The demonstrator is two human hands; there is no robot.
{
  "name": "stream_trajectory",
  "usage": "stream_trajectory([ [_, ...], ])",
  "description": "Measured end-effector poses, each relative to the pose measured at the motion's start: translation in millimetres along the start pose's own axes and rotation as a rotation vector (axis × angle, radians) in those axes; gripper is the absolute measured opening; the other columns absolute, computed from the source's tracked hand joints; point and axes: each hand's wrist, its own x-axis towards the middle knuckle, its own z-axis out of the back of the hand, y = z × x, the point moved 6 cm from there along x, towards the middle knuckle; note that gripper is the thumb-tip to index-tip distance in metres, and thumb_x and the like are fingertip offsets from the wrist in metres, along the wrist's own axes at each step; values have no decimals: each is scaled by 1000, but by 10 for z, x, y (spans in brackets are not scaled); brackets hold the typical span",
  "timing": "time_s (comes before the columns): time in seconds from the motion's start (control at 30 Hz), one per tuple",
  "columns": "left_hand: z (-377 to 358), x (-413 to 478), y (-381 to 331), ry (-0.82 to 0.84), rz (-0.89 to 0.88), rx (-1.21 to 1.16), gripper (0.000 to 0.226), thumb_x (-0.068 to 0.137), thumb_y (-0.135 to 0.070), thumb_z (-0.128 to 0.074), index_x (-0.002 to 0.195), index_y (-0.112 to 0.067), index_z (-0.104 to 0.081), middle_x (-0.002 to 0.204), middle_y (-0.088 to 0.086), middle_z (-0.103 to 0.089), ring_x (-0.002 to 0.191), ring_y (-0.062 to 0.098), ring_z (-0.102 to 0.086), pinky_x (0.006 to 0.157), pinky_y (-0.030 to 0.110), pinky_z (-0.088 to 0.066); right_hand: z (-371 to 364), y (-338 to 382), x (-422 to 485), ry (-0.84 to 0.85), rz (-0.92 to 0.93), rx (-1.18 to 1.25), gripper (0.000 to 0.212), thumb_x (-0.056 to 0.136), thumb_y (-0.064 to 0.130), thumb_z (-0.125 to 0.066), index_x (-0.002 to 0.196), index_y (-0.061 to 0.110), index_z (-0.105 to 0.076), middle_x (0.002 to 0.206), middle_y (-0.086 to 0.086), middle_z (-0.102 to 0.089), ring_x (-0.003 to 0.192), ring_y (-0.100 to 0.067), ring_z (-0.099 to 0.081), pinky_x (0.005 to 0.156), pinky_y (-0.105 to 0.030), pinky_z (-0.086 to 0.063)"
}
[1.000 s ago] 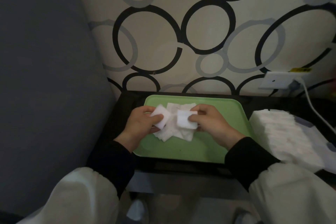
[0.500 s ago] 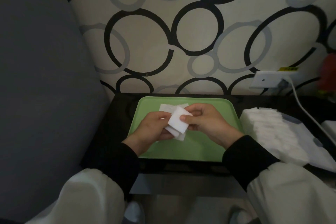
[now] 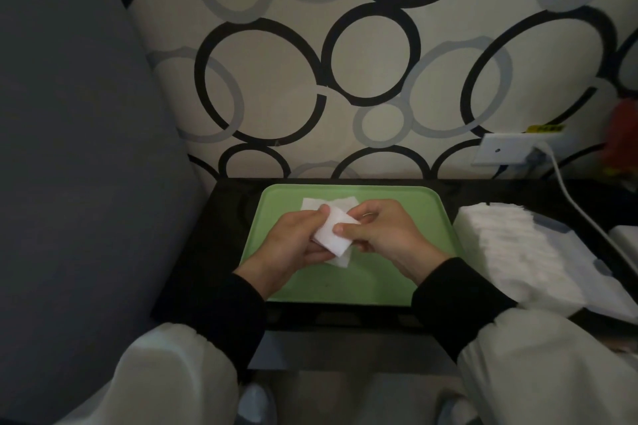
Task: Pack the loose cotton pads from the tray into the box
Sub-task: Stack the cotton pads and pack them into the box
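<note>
Far past the hands, a wall with black and grey rings (image 3: 345, 62); right under them, a black table (image 3: 214, 252).

In the middle, a small stack of cotton pads (image 3: 333, 235), caught between both hands and lifted a little above the green tray (image 3: 345, 283). Fingers of the left hand (image 3: 290, 248) curled under and around the stack's left side, gripping it. On the other side, the right hand (image 3: 386, 235) pinching the right edge, thumb on top. Held from both sides like that most likely to line up the soft edges and stop the pile sliding apart. Top pad tilted, one corner pointing away.

Just beyond the fingertips, a few more loose pads (image 3: 331, 203) lying flat on the tray. One more white corner peeking out under the hands. Not yet picked up, so more to gather.

Off to the right of the right hand, just beside the tray, the box (image 3: 593, 286), with a long row of pads (image 3: 500, 245) on edge, packed tight. Kept close, probably to make each trip short. Hard to tell about spare room there.

Further right, a white cable (image 3: 580, 214) going up to a wall socket (image 3: 507, 148). Beyond that, a red thing (image 3: 621, 134), too blurry to name. To the left of the left hand, a big grey cushion (image 3: 69, 148). Behind the wrists, black cuffs (image 3: 459, 297) and pale sleeves (image 3: 552, 366).
</note>
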Motion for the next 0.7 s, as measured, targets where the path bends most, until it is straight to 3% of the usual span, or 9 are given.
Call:
stream_trajectory([
  [0.1, 3, -10, -18, 25, -54, 95, 24, 90, -12, -69, 114, -6, -67, 109, 15, -73, 97, 26, -73, 76, 30, -60, -2, -7, 32, -39, 35, -104, 27, 72, 14, -87, 87, 1, -68, 64, -6, -68, 50, -11, -61, 51, -26, -49],
  [0.2, 136, 26, -33, -91, -82, 100, 16, 92, -1, -64, 104, -11, -66, 106, 14, -71, 91, 22, -72, 70, 26, -61, 99, -71, 127, -145, 76, -229, 17, 79, 23, -81, 80, 10, -69, 66, -5, -69, 54, -12, -63, 59, -29, -50],
  [0.27, 281, 70, -31, -181, -95, 137, 18, 93, -2, -63, 108, -11, -65, 111, 17, -69, 95, 25, -71, 68, 27, -60, 187, -119, 178, -194, 106, -348, 10, 84, 22, -74, 78, 17, -69, 67, 1, -67, 59, -12, -61, 63, -26, -47],
  [0.33, 415, 102, -22, -243, -102, 165, 21, 93, -3, -61, 113, -10, -63, 111, 18, -69, 93, 28, -72, 68, 30, -58, 220, -194, 216, -163, 106, -449, 8, 87, 19, -69, 79, 20, -70, 72, 4, -67, 68, -12, -63, 69, -27, -48],
  [0.43, 519, 109, -32, -290, -103, 190, 23, 94, 0, -55, 113, -9, -63, 101, 15, -70, 75, 20, -72, 58, 26, -54, 149, -309, 230, -45, 75, -576, 10, 88, 16, -66, 82, 21, -73, 87, 4, -72, 86, -14, -67, 86, -33, -54],
  [0.5, 547, 109, -34, -285, -100, 208, 23, 94, -1, -54, 113, -10, -63, 99, 14, -71, 70, 17, -72, 54, 23, -52, 55, -345, 221, 10, 68, -607, 6, 84, 22, -71, 79, 20, -74, 87, 6, -72, 85, -12, -67, 87, -35, -55],
  [0.6, 591, 121, -7, -270, -86, 234, 25, 95, -5, -56, 118, -10, -62, 102, 13, -71, 76, 19, -73, 56, 23, -52, -90, -343, 208, 37, 54, -683, 29, 74, 44, -79, 79, 17, -71, 84, 4, -70, 80, -15, -66, 80, -38, -55],
  [0.7, 625, 109, -4, -263, -89, 254, 27, 95, -7, -57, 122, -11, -61, 109, 13, -69, 84, 24, -73, 60, 25, -54, -201, -312, 182, 21, 42, -842, 47, 66, 65, -76, 79, 21, -64, 80, 5, -64, 74, -15, -60, 71, -35, -52],
])
